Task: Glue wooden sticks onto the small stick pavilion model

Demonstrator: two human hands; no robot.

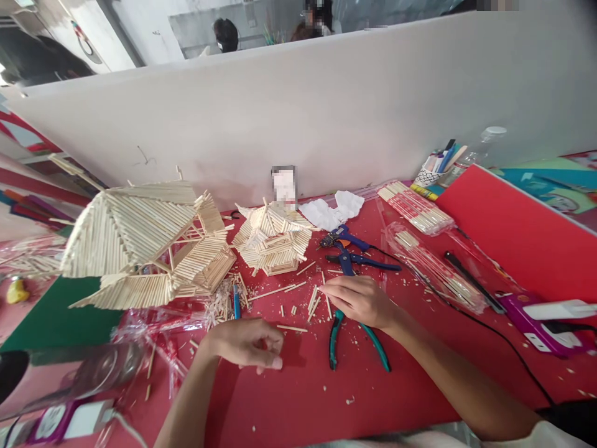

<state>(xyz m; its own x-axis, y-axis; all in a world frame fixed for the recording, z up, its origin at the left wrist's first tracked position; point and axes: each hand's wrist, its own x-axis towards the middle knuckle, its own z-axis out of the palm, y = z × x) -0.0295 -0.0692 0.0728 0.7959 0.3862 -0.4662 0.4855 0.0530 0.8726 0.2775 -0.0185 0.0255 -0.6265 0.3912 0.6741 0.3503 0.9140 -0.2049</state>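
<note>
My right hand [357, 300] reaches over the middle of the table, its thumb and fingertips pinched together at a thin wooden stick [328, 306]. Several short cut sticks [313, 305] lie beside those fingertips. Under this hand are green-handled pliers [334, 342], their jaws hidden. My left hand [249, 343] hovers low over the red tabletop, fingers loosely curled with nothing visible in them. Just beyond it a blue pen-like tool [236, 302] lies among wood scraps. Farther back stand a small stick-built model [275, 239] and a larger stick-built roofed model [135, 230].
A blue glue gun [342, 236] and blue-handled cutters [368, 261] lie behind my right hand. Packs of sticks [417, 208], a black cable [466, 317] and a purple power strip [541, 323] are at right. A white partition [326, 112] closes the back; people are beyond it.
</note>
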